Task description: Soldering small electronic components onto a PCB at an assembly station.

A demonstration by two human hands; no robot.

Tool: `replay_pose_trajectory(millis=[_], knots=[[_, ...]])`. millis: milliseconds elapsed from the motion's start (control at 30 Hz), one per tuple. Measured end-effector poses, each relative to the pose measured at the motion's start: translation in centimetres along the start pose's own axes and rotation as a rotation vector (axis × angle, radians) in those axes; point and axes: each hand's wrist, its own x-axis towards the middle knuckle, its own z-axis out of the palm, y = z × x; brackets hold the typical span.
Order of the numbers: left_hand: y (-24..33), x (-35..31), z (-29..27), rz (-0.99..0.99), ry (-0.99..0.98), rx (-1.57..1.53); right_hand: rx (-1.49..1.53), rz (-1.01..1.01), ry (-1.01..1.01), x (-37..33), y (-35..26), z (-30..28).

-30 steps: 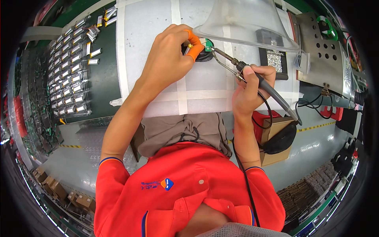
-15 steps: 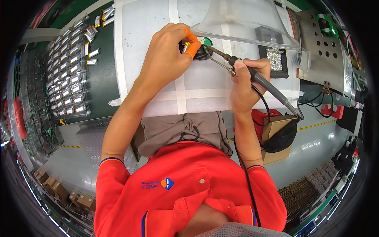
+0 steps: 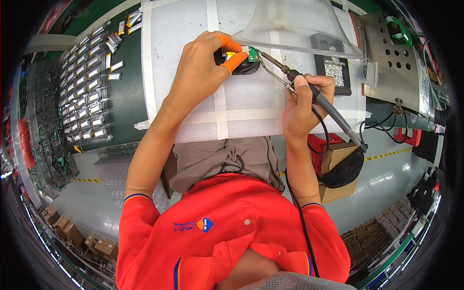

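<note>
Showing green: seemingly rounded board (image 3: 253,55)

A black pouch (image 3: 347,170) rests against a cardboard box (image 3: 338,191), cartons (image 3: 102,245) lower left.

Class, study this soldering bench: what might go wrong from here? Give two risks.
1. The soldering iron in the right hand points toward the left hand's orange finger cots beside the green circuit board; if hot, a slip might burn fingers.
2. The clear hood appears close to the iron, which could knock its rim.
</note>
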Motion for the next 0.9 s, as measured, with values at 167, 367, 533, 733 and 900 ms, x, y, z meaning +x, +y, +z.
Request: replay_pose_trajectory(millis=[167,367,533,733,900], knots=[[0.3,0.3,-0.2,0.056,-0.028,0.077,-0.021,0.008,0.007,0.0,-0.1,-0.1],[-0.2,1.2,-0.7,0.254,-0.099,0.198,0.003,0.009,-0.037,0.0,0.2,-0.3],[0.0,2.1,-1.3,0.153,-0.234,0.212,-0.011,0.029,-0.041,-0.1,0.2,-0.2],[0.2,1.8,-1.5,0.167,-0.2,0.167,-0.011,0.012,-0.062,0.1,0.4,-0.5],[-0.2,1.7,-1.4,0.14,-0.196,0.123,-0.027,0.007,-0.05,0.1,0.5,-0.4]])
